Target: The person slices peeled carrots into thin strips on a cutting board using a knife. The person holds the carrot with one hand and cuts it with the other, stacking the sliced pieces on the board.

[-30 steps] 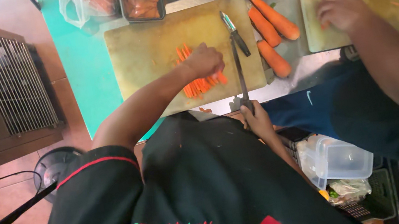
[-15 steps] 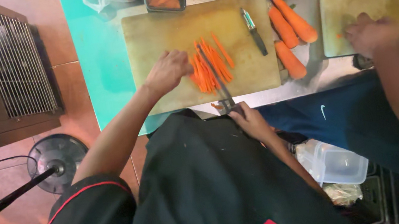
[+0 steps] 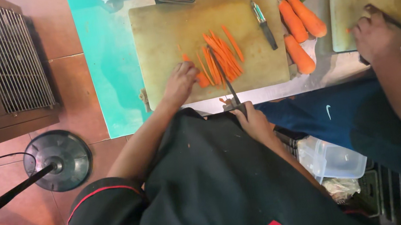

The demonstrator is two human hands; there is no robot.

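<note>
orange carrot sticks lie cut; left hand pins a piece, right hand grips knife; three whole carrots remain.

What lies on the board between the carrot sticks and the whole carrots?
A peeler lies between the carrot sticks and whole carrots, seen in the head view.

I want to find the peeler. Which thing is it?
Look at the big pale cutting board in front of the person. Near its right edge, left of three whole carrots, lies the peeler. It is slim, dark-handled and not orange.
</note>
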